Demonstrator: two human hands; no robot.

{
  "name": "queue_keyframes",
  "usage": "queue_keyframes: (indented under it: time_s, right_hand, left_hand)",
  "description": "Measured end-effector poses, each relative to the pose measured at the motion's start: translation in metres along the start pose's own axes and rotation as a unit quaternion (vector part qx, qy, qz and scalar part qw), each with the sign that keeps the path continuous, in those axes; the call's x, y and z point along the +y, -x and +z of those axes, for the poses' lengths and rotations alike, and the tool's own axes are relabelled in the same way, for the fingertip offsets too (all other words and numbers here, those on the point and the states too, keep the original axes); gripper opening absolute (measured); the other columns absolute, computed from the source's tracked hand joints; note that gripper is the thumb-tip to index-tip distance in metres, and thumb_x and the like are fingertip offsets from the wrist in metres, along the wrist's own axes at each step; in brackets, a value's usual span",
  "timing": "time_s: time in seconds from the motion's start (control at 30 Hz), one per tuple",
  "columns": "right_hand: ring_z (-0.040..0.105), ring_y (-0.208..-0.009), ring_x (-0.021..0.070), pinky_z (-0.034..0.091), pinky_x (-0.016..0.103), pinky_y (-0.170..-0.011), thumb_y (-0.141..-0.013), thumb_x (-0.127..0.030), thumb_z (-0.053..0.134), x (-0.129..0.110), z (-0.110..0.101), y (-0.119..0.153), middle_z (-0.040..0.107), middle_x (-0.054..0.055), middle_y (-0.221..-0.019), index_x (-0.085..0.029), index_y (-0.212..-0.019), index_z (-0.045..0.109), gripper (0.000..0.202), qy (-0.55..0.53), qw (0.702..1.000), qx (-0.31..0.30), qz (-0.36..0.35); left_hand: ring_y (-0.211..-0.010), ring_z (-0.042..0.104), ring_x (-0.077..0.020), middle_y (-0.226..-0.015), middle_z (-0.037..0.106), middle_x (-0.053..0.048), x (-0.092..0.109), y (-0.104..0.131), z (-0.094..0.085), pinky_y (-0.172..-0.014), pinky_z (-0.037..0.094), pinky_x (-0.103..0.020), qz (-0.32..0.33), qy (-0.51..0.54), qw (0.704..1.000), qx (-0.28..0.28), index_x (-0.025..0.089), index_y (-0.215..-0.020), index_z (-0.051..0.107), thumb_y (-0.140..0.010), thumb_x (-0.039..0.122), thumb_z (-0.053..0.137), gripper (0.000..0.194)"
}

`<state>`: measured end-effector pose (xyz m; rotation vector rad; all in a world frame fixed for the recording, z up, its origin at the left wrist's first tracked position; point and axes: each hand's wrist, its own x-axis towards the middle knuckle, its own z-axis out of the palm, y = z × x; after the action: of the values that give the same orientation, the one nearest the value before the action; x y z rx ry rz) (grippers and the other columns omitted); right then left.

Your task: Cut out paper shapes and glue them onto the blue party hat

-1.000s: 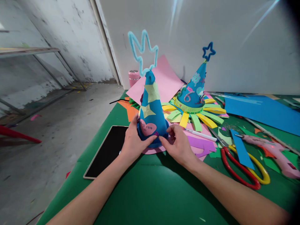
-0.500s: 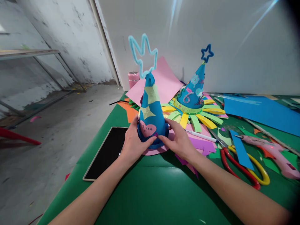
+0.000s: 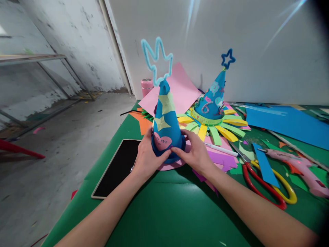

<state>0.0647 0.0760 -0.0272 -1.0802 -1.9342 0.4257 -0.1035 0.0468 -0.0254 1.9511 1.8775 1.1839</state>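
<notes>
A blue paper party hat [image 3: 172,132] stands upright on the table in front of me, decorated with pale green stars and a pink heart [image 3: 162,141] with writing on it. A light blue pipe-cleaner crown [image 3: 156,58] rises from its tip. My left hand [image 3: 147,154] grips the lower left side of the cone, thumb along the front near the brim. On the other side my right hand [image 3: 194,151] is curled around the base, its thumb pressing at the front close to the left thumb. The fingers behind the hat are partly hidden. Pink paper lies under the brim.
Behind stands a second blue party hat [image 3: 208,103] with a star top and yellow-green paper strips. Left lies a black-screened tablet [image 3: 115,169]. At right are scissors [image 3: 264,190], a pink glue gun [image 3: 300,164], a white pen [image 3: 223,150] and blue paper [image 3: 290,121].
Both hands keep their hold around the hat. The right thumb has shifted very slightly left at the front; the rest of the scene is nearly unchanged.
</notes>
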Motion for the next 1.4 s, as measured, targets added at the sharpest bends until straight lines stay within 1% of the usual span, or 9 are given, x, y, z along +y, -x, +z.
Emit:
queue_keyframes:
  time_s: [0.13, 0.3, 0.53, 0.67, 0.8, 1.03, 1.13, 1.23, 1.4]
  right_hand:
    - [0.05, -0.1, 0.025, 0.04, 0.043, -0.084, -0.077, -0.039, 0.053, 0.004, -0.002, 0.0, 0.056, 0.01, -0.11, -0.022, -0.117, 0.045, 0.044, 0.005, 1.0, -0.003, -0.012]
    - [0.049, -0.101, 0.0276, 0.04, 0.044, -0.084, -0.067, -0.046, 0.062, 0.009, -0.002, 0.0, 0.054, 0.012, -0.113, -0.018, -0.12, 0.042, 0.063, 0.021, 0.999, -0.017, -0.031]
    - [0.047, -0.104, 0.0278, 0.04, 0.046, -0.085, -0.067, -0.041, 0.062, 0.014, -0.005, 0.0, 0.051, 0.012, -0.118, -0.02, -0.124, 0.039, 0.065, 0.035, 0.997, -0.044, -0.048]
    - [0.047, -0.104, 0.0291, 0.039, 0.047, -0.084, -0.065, -0.044, 0.062, 0.013, -0.003, 0.001, 0.051, 0.013, -0.117, -0.02, -0.123, 0.038, 0.067, 0.039, 0.998, -0.029, -0.041]
    - [0.048, -0.102, 0.0286, 0.04, 0.046, -0.084, -0.067, -0.043, 0.062, 0.012, 0.0, 0.001, 0.053, 0.013, -0.114, -0.018, -0.121, 0.04, 0.064, 0.041, 0.998, -0.018, -0.036]
    - [0.048, -0.102, 0.0274, 0.04, 0.045, -0.084, -0.068, -0.043, 0.061, 0.013, 0.0, 0.001, 0.053, 0.012, -0.114, -0.019, -0.121, 0.04, 0.062, 0.031, 0.999, -0.016, -0.039]
    - [0.048, -0.102, 0.0288, 0.04, 0.046, -0.083, -0.065, -0.045, 0.062, 0.009, 0.001, 0.002, 0.052, 0.013, -0.115, -0.018, -0.121, 0.039, 0.066, 0.034, 0.999, -0.02, -0.021]
    - [0.048, -0.103, 0.0306, 0.039, 0.048, -0.083, -0.063, -0.048, 0.062, 0.003, 0.004, 0.002, 0.052, 0.013, -0.115, -0.018, -0.12, 0.039, 0.069, 0.043, 0.999, -0.008, 0.007]
    - [0.049, -0.101, 0.0291, 0.04, 0.046, -0.083, -0.065, -0.043, 0.062, 0.0, 0.008, 0.002, 0.053, 0.013, -0.112, -0.016, -0.119, 0.041, 0.064, 0.042, 0.999, 0.01, 0.013]
  left_hand:
    - [-0.115, 0.041, -0.0309, -0.127, 0.041, -0.014, 0.0, 0.0, 0.0, -0.092, 0.036, -0.047, 0.0, 0.009, 1.0, -0.001, 0.019, -0.132, 0.02, -0.062, 0.039, 0.066, 0.087]
    - [-0.115, 0.04, -0.031, -0.128, 0.04, -0.016, 0.001, 0.0, 0.001, -0.092, 0.036, -0.046, -0.003, 0.001, 1.0, -0.006, 0.016, -0.132, 0.019, -0.062, 0.04, 0.065, 0.087]
    - [-0.116, 0.04, -0.0314, -0.129, 0.039, -0.016, -0.001, 0.001, 0.001, -0.092, 0.035, -0.048, 0.006, 0.005, 1.0, -0.01, 0.018, -0.133, 0.016, -0.062, 0.038, 0.066, 0.089]
    - [-0.114, 0.041, -0.0328, -0.126, 0.042, -0.017, 0.003, -0.001, 0.004, -0.091, 0.034, -0.05, -0.011, -0.003, 1.0, 0.013, 0.018, -0.133, 0.014, -0.059, 0.045, 0.067, 0.095]
    - [-0.113, 0.043, -0.0324, -0.12, 0.047, -0.017, 0.009, -0.005, 0.007, -0.091, 0.032, -0.051, -0.017, -0.019, 0.999, 0.045, 0.016, -0.132, 0.019, -0.06, 0.046, 0.066, 0.09]
    - [-0.112, 0.044, -0.0322, -0.12, 0.047, -0.017, 0.011, -0.006, 0.006, -0.091, 0.031, -0.051, -0.017, -0.022, 0.999, 0.046, 0.016, -0.131, 0.021, -0.061, 0.045, 0.065, 0.088]
    - [-0.113, 0.043, -0.0319, -0.12, 0.048, -0.016, 0.011, -0.006, 0.006, -0.091, 0.032, -0.05, -0.017, -0.026, 0.998, 0.047, 0.016, -0.131, 0.02, -0.061, 0.045, 0.065, 0.088]
    - [-0.113, 0.043, -0.0317, -0.121, 0.047, -0.018, 0.011, -0.006, 0.006, -0.092, 0.032, -0.049, -0.018, -0.028, 0.998, 0.044, 0.015, -0.131, 0.02, -0.062, 0.046, 0.065, 0.088]
    - [-0.111, 0.045, -0.0313, -0.121, 0.047, -0.018, 0.01, -0.005, 0.006, -0.09, 0.033, -0.049, -0.021, -0.03, 0.998, 0.047, 0.015, -0.131, 0.02, -0.061, 0.047, 0.065, 0.089]
